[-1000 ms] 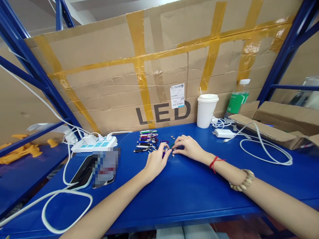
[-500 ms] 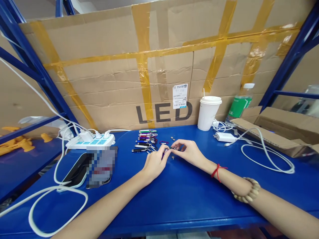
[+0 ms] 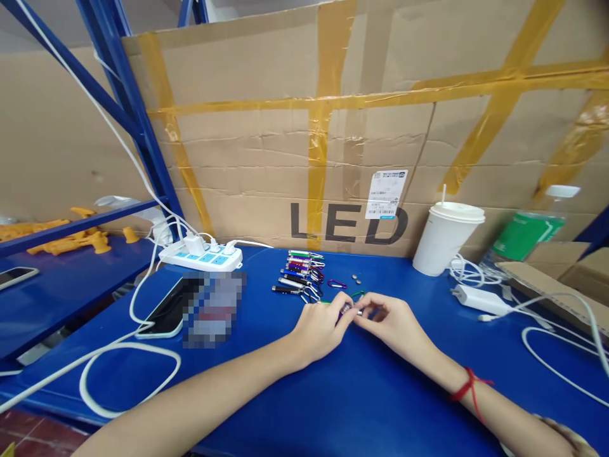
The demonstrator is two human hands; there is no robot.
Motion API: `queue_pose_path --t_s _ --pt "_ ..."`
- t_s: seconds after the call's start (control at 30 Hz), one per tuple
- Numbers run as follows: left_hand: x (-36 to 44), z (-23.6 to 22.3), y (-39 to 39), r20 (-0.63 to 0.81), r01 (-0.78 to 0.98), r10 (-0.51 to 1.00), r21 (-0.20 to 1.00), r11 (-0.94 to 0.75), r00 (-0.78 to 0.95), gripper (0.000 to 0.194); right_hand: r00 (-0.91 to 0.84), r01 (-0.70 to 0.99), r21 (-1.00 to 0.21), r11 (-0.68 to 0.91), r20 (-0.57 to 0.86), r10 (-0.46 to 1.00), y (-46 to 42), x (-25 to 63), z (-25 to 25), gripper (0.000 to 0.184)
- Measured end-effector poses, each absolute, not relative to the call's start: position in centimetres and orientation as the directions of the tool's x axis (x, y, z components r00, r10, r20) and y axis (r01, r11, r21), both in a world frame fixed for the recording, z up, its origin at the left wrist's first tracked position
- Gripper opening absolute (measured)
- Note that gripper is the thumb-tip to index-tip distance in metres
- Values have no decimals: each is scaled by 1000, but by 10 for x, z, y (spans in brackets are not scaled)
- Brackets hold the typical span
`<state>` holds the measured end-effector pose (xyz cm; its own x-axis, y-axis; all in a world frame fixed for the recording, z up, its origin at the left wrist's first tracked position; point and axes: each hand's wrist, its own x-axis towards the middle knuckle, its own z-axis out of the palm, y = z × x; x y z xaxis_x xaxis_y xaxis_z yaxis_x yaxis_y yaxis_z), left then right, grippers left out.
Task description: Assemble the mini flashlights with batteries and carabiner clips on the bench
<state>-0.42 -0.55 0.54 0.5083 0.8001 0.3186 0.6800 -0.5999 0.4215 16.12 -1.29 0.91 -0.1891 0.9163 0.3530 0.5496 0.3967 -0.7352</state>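
My left hand (image 3: 321,327) is closed around a small keychain flashlight (image 3: 346,309), mostly hidden by the fingers. My right hand (image 3: 397,320) meets it at the fingertips, pinching a small silvery piece (image 3: 359,313) at the flashlight's end; its exact kind is too small to tell. Just beyond the fingers lie a green carabiner clip (image 3: 358,294) and a purple carabiner clip (image 3: 337,284). Two small round button cells (image 3: 356,278) rest behind them. Left of these, several keychain flashlights (image 3: 297,276) in different colours lie in a row, clips toward the right.
A power strip (image 3: 202,259) and two phones (image 3: 166,311) with white cables occupy the blue table's left (image 3: 266,406). On the right stand a lidded paper cup (image 3: 445,241), a bottle (image 3: 526,235), a white charger (image 3: 480,300) and an open carton (image 3: 547,285). Taped cardboard (image 3: 257,171) stands behind.
The view has swung left, so things appear farther right and the right-hand carton is partly cut off. Both hands stay together at the flashlight, with small finger shifts.
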Motion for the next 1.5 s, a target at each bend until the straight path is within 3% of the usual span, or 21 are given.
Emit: queue_pose_path --t_s 0.17,0.3,0.5,0.7,0.83,1.03,1.2,1.5 --pt "-5 3 -6 340 640 780 446 -625 525 26 -225 584 -654 481 438 870 -16 157 7 15" --pt "-5 2 -6 337 648 781 436 -624 526 23 -218 619 -635 462 426 878 -15 157 4 18" --pt "-6 6 -5 291 645 805 485 -590 517 22 -150 588 -713 382 367 918 -11 161 6 30" --pt "-6 4 -1 364 570 813 583 -580 455 16 -133 543 -775 325 302 944 -10 162 6 40" --pt "-7 3 -1 385 545 809 600 -585 444 15 -157 526 -777 346 312 937 -11 160 4 41" --pt "-8 4 -1 415 545 763 535 -646 497 18 -157 500 -800 332 294 943 -10 161 7 39" --pt "-7 8 -2 416 571 760 503 -649 498 17 -90 471 -780 411 421 903 -9 165 7 31" --pt "-4 4 5 393 521 806 618 -588 443 15 57 348 -887 304 343 937 -6 166 6 33"
